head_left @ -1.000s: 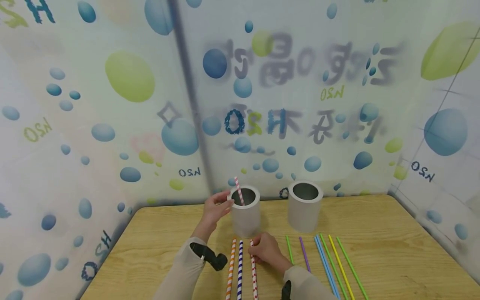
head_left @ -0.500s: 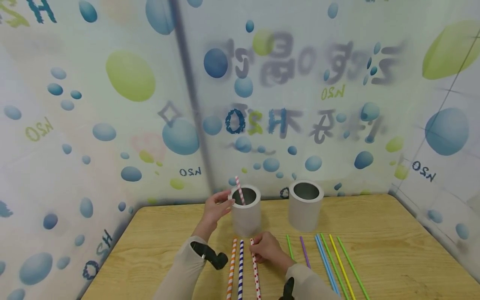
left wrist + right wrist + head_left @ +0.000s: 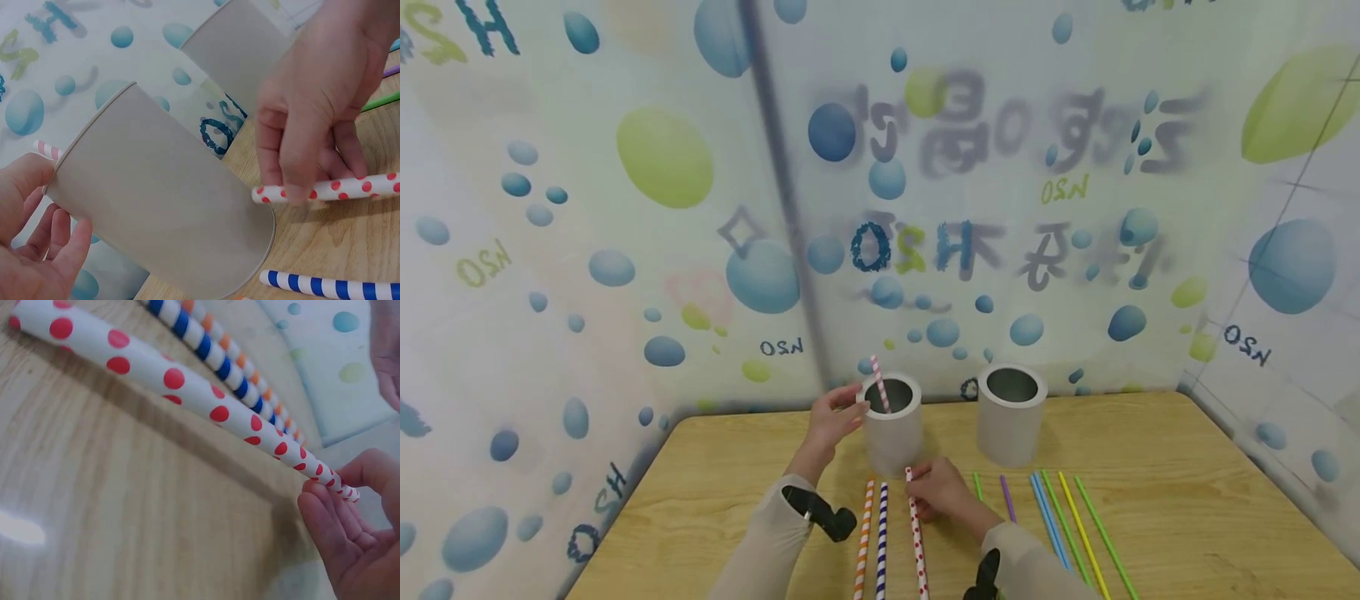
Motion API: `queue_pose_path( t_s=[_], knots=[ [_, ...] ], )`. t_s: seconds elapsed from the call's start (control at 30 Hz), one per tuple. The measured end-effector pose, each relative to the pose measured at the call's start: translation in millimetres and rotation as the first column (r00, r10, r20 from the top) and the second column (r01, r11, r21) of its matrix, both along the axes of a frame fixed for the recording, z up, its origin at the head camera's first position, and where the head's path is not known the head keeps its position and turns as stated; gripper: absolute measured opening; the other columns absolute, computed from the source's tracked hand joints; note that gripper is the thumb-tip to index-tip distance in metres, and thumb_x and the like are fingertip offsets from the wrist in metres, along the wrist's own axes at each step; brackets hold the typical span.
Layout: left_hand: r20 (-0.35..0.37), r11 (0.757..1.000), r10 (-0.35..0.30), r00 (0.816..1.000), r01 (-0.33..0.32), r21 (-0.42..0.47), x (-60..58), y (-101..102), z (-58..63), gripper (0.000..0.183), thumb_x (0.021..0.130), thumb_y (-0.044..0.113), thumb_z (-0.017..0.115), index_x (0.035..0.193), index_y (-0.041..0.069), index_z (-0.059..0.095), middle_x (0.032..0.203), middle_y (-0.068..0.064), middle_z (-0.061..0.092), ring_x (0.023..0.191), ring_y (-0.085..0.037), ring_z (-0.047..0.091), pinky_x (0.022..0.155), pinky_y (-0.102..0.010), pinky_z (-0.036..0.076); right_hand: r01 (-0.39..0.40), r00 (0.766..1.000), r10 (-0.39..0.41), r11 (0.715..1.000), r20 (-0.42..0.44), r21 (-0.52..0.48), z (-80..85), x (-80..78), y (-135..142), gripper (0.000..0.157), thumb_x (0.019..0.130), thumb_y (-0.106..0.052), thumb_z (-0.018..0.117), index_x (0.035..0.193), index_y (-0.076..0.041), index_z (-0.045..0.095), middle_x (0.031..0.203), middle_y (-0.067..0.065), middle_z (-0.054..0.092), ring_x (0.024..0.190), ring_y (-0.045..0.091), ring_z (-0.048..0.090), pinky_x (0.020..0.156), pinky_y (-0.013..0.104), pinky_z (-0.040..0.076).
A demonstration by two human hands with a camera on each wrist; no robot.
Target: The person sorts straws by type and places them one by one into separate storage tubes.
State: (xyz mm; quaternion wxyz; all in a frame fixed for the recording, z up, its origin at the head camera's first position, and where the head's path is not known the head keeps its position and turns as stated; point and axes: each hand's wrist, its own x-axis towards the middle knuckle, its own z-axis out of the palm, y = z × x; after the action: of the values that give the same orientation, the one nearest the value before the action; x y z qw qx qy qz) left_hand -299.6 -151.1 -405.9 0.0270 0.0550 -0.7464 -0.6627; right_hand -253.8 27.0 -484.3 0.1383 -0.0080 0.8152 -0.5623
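My right hand (image 3: 942, 490) pinches a white paper straw with red dots (image 3: 917, 537) near its far end. In the right wrist view the dotted straw (image 3: 219, 414) slants over the wood, its shadow beside it. My left hand (image 3: 835, 421) holds the left pale grey cylindrical holder (image 3: 893, 442) at its rim. A pink-and-white striped straw (image 3: 876, 372) leans inside that holder; its lower part is hidden. To the left of the dotted straw lie a blue-and-white striped straw (image 3: 882, 542) and an orange-and-white striped one (image 3: 864, 542).
A second grey holder (image 3: 1010, 433) stands to the right at the back of the wooden table (image 3: 1195, 492). Thin plain straws lie right of my right hand: purple (image 3: 1008, 500), blue (image 3: 1051, 521), yellow (image 3: 1083, 533) and green (image 3: 1105, 533). A printed curtain (image 3: 925, 192) hangs behind.
My right hand has shifted slightly to the right with the dotted straw, whose far end now shows beyond the fingers. My left hand stays at the holder's rim.
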Motion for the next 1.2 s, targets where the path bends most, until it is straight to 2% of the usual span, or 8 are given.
queue_pose_path(
  t_s=[0.27, 0.43, 0.57, 0.8, 1.2],
  knots=[
    [0.014, 1.0, 0.002, 1.0, -0.002, -0.002, -0.9, -0.4, -0.1, 0.036, 0.083, 0.012, 0.067, 0.118, 0.005, 0.059, 0.109, -0.014, 0.052, 0.098, -0.026, 0.052, 0.083, -0.039, 0.049, 0.009, 0.995, -0.012, 1.0, -0.102, -0.03, 19.6, -1.4, 11.1, 0.024, 0.08, -0.006, 0.064, 0.1, 0.004, 0.055, 0.073, 0.007, 0.059, 0.056, 0.016, 0.056, 0.053, 0.03, 0.052],
    [0.012, 1.0, 0.001, 1.0, -0.001, -0.002, -1.5, -0.6, -0.5, 0.037, 0.083, 0.012, 0.067, 0.118, 0.005, 0.059, 0.109, -0.014, 0.052, 0.099, -0.026, 0.051, 0.083, -0.039, 0.049, 0.009, 0.982, -0.013, 1.0, -0.189, -0.023, 31.1, -1.8, 19.2, 0.023, 0.079, -0.006, 0.065, 0.097, 0.005, 0.054, 0.07, 0.007, 0.057, 0.054, 0.016, 0.056, 0.051, 0.029, 0.052],
    [0.007, 1.0, -0.002, 1.0, 0.002, -0.003, -1.4, -0.9, -0.6, 0.036, 0.083, 0.012, 0.066, 0.118, 0.005, 0.059, 0.109, -0.013, 0.052, 0.098, -0.026, 0.052, 0.082, -0.039, 0.05, 0.039, 0.976, -0.046, 0.999, -0.211, -0.037, 37.8, -5.3, 22.3, 0.024, 0.078, -0.003, 0.065, 0.098, 0.004, 0.054, 0.069, 0.007, 0.056, 0.054, 0.017, 0.057, 0.052, 0.031, 0.053],
    [-0.003, 1.0, -0.001, 1.0, 0.001, -0.008, -0.8, -0.9, 0.8, 0.036, 0.083, 0.011, 0.066, 0.118, 0.005, 0.059, 0.109, -0.014, 0.052, 0.099, -0.026, 0.051, 0.083, -0.039, 0.049, 0.051, 0.942, -0.074, 0.996, -0.328, -0.078, 52.1, -13.9, 24.7, 0.024, 0.077, -0.002, 0.065, 0.098, 0.004, 0.054, 0.066, 0.006, 0.053, 0.051, 0.016, 0.056, 0.052, 0.032, 0.053],
    [-0.005, 1.0, -0.004, 1.0, 0.004, -0.007, -1.0, -0.4, -0.6, 0.035, 0.083, 0.011, 0.067, 0.117, 0.006, 0.06, 0.11, -0.014, 0.052, 0.099, -0.027, 0.052, 0.082, -0.039, 0.05, 0.002, 0.901, -0.058, 0.992, -0.431, -0.128, 99.8, -26.7, 29.3, 0.024, 0.076, 0.001, 0.062, 0.098, 0.005, 0.053, 0.065, 0.006, 0.054, 0.051, 0.017, 0.054, 0.051, 0.03, 0.051]
  ],
)
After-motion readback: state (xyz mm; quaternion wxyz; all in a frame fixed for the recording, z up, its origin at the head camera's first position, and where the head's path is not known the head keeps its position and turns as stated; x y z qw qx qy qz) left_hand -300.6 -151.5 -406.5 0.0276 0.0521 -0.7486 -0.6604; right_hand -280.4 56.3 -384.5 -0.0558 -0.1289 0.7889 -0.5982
